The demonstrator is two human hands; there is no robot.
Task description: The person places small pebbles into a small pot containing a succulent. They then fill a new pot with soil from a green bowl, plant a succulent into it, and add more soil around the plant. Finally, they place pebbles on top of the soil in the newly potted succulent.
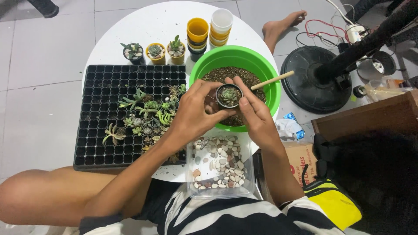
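On the round white table (143,26), above the green bowl (261,65) of soil so spills fall inside, my left hand (193,115) and right hand (257,115) both grip the small pot (229,96).

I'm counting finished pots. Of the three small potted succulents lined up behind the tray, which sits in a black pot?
The leftmost potted succulent, nearest the table's left edge. The other two pots in that row are yellow.

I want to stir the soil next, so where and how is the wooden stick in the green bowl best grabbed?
Grip the wooden stick by its free upper end, which juts out over the green bowl rim on the right. Come from the right: its lower end lies in the soil, behind the right hand.
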